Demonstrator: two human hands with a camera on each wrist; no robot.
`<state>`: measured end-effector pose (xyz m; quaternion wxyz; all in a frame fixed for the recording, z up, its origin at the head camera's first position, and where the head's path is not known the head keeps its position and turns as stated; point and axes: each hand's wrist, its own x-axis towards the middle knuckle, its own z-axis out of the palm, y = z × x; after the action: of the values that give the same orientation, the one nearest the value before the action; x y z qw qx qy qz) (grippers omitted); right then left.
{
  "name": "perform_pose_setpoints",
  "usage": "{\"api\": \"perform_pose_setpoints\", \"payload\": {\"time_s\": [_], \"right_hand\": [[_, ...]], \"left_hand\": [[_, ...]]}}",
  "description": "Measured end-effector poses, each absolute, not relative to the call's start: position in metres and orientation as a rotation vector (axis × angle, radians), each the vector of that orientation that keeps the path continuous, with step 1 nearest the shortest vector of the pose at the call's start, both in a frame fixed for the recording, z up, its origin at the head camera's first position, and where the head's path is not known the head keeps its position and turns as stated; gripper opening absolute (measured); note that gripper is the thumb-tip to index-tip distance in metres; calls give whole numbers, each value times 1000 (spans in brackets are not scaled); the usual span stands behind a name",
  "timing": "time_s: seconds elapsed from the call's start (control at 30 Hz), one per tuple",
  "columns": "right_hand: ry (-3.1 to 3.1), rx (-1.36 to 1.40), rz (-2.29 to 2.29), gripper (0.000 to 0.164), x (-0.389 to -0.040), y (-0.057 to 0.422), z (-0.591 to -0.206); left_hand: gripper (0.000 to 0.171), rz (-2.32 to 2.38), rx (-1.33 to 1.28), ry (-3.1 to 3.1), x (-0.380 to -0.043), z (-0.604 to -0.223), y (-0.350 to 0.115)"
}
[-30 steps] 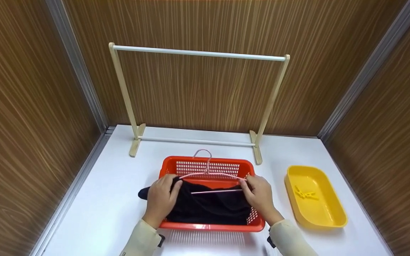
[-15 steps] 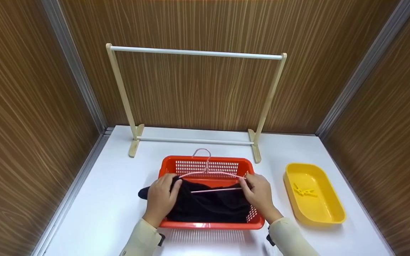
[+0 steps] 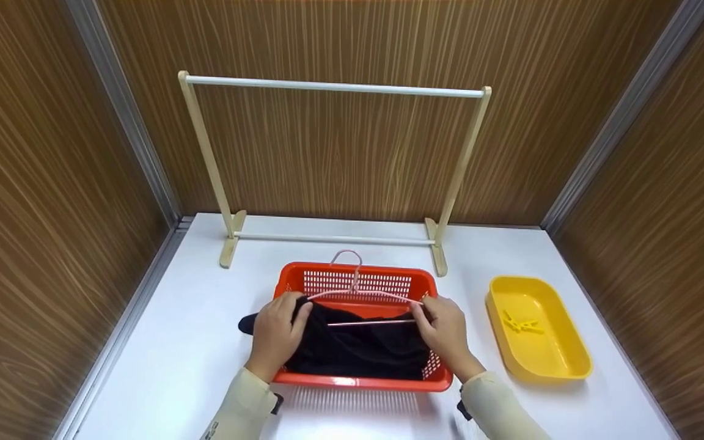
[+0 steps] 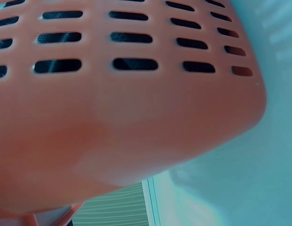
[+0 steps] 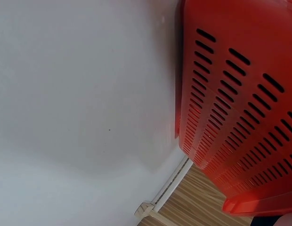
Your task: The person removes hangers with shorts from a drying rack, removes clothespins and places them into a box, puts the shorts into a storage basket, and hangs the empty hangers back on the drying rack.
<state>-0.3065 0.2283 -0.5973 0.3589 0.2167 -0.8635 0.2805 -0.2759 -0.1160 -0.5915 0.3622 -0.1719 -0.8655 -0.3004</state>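
Note:
A pink clothes hanger (image 3: pixel 355 289) lies over the red basket (image 3: pixel 361 384) in the head view, its hook pointing to the back. Black cloth, apparently a garment (image 3: pixel 358 353), is bunched over the hanger's ends and fills the front of the basket. My left hand (image 3: pixel 277 331) grips the cloth at the hanger's left end, thumb on top, and a dark tip sticks out to its left. At the opposite end, my right hand (image 3: pixel 447 329) pinches the hanger and cloth between thumb and fingers. The wrist views show mostly the basket's slotted walls.
Behind the basket stands a wooden rack with a white top rail (image 3: pixel 333 86) and a low crossbar. To the right, a yellow tray (image 3: pixel 563 357) contains yellow clothespins (image 3: pixel 522 322). Wood-patterned panels enclose the white table (image 3: pixel 162 342) at the back and both sides.
The head view has shifted slightly, so the rack, basket and tray sit a little higher in it. Both hands keep the same grip on the hanger and cloth.

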Motion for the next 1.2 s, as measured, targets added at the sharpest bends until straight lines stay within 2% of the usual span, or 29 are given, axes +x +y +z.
{"api": "perform_pose_setpoints", "payload": {"time_s": [0.83,1.2], "right_hand": [[-2233,588,705,26,-300,228,-594],[-2111,591,611,32,-304,234,-597]], "left_hand": [[20,-769,-444,-2244,-267,-591,-117],[15,-735,-448,-2183,-278,-593,-115]]}}
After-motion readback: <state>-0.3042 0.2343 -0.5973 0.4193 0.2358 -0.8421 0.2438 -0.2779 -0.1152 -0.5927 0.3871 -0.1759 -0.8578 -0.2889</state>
